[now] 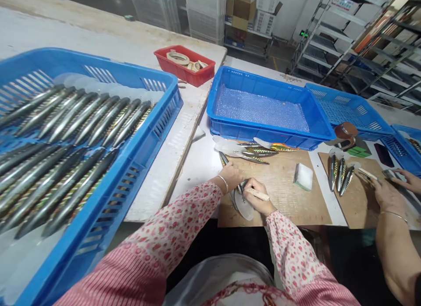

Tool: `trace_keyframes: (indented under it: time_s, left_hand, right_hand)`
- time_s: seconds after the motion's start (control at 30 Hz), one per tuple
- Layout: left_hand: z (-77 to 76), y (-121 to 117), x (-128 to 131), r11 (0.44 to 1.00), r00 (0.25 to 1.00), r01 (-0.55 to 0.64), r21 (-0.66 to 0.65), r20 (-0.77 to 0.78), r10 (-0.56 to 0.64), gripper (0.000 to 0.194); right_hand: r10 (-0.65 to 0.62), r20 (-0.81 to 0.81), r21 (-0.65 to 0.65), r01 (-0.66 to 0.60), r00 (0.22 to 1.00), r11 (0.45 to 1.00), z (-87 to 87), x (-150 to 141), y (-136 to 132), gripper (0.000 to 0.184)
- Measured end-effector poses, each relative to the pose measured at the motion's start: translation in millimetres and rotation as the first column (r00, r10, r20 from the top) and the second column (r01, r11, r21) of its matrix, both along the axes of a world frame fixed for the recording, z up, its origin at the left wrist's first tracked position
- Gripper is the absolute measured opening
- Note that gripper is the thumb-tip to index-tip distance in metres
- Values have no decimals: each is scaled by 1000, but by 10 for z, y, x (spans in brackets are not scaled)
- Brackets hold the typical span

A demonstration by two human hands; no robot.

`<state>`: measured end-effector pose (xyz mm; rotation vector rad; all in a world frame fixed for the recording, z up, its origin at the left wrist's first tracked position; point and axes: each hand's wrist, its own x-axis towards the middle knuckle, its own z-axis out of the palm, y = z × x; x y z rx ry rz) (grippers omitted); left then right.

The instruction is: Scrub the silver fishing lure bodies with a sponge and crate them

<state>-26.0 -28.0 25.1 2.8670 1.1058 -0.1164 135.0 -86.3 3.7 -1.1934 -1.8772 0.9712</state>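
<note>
My left hand point(230, 176) is closed on a dark, silvery fishing lure point(240, 189) over the near left part of a brown board point(276, 201). Beneath my hands shows the lure's clear, rounded lip point(245, 208). My right hand point(260, 205) is closed around a tool with a pale wooden handle point(258, 193); its tip, close to the lure, is hidden by my fingers. Just beyond my hands lies a small pile of striped lures point(258, 152) with clear lips. A white and green sponge point(303, 177) rests on the board, to the right.
Rows of lures fill a large blue basket point(171, 95) at left. Behind the board stand a blue tray point(269, 136) with bubble lining and a red bin point(197, 80) of tape rolls. At right, a co-worker's hands point(390, 194) work at another board point(350, 207) with several lures.
</note>
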Motion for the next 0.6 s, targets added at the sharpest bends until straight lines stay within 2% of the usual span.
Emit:
trace_keyframes:
  time_s: [0.43, 0.6]
  left_hand:
    - [-78, 17, -3, 998, 999, 27, 61, 22, -28, 18]
    - [-81, 13, -13, 998, 999, 35, 57, 15, -36, 17]
  right_hand:
    - [1, 84, 21, -2, 996, 1000, -14, -11, -16, 7]
    - [24, -84, -29, -26, 996, 999, -68, 38, -8, 10]
